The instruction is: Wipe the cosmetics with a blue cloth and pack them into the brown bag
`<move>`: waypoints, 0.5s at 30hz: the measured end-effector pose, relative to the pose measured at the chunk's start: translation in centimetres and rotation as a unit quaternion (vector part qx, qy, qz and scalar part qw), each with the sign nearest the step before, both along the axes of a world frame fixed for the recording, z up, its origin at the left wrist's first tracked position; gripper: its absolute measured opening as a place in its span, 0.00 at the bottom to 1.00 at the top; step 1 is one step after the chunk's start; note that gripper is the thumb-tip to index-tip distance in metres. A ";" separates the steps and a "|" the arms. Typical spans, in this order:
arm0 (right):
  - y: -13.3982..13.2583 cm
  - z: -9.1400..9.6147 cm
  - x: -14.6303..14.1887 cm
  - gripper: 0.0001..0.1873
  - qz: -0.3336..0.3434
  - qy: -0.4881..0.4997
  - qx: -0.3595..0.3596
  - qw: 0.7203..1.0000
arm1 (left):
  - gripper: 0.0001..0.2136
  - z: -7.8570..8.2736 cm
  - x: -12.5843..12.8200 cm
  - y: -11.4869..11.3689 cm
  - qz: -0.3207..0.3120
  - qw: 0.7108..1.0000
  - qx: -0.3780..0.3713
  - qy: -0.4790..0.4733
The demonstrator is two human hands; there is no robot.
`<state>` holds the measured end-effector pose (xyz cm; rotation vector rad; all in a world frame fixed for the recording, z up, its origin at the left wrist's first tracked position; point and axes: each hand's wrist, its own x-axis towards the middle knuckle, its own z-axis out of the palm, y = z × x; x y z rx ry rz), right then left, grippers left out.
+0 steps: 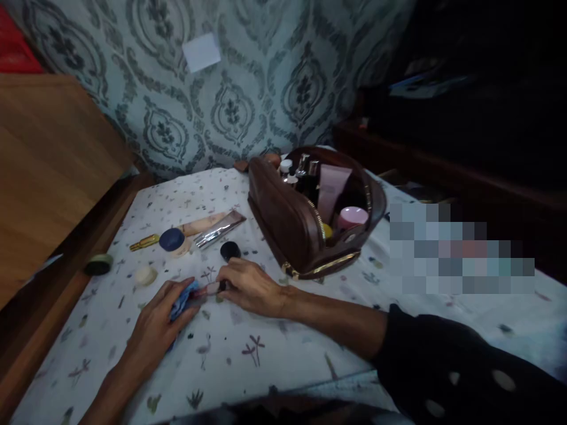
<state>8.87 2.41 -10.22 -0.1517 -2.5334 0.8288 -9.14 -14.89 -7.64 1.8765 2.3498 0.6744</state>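
Between my two hands lies a slim pinkish tube with a dark end, which looks like a lip gloss tube (211, 288). My right hand (253, 287) pinches its dark end. A crumpled blue cloth (181, 301) is gripped in my left hand (153, 319), pressed around the tube's other end, which is hidden. Just beyond my right hand stands a small round black jar (230, 251). A cream-coloured round item (146, 275) sits beyond my left hand. Farther back are a blue-lidded jar (172, 239), a silver tube (220, 229), a peach tube (201, 224) and a small golden vial (144, 242).
An unzipped brown cosmetic bag (283, 218) stands at the back of the patterned tablecloth (230, 378), holding bottles, a pink tube (331, 189) and a pink-lidded jar (353, 217). A greenish round lid (98, 264) lies at the left edge. Wallpaper rises behind; a wooden panel (53, 141) is at left.
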 end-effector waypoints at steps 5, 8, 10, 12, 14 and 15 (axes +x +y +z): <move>-0.2 -0.2 -0.4 0.12 -0.063 0.032 -0.267 0.961 | 0.25 -0.4 -0.7 1.2 0.043 0.991 0.007 -0.129; -0.3 -0.2 -0.7 0.12 -0.052 0.068 -0.399 0.913 | 0.26 0.3 0.1 2.2 0.096 0.971 0.020 -0.219; -0.2 -0.2 -0.9 0.16 -0.052 0.088 -0.448 0.888 | 0.26 1.0 1.0 2.9 0.120 0.955 0.047 -0.266; 0.0 -0.2 -1.0 0.22 -0.053 0.103 -0.474 0.873 | 0.25 1.7 2.0 3.7 0.134 0.941 0.076 -0.301; 0.2 -0.1 -1.0 0.27 -0.051 0.120 -0.491 0.861 | 0.24 2.5 2.7 4.4 0.143 0.933 0.086 -0.320; 0.2 -0.1 -1.0 0.29 -0.049 0.126 -0.499 0.856 | 0.25 2.8 2.8 4.6 0.146 0.931 0.087 -0.324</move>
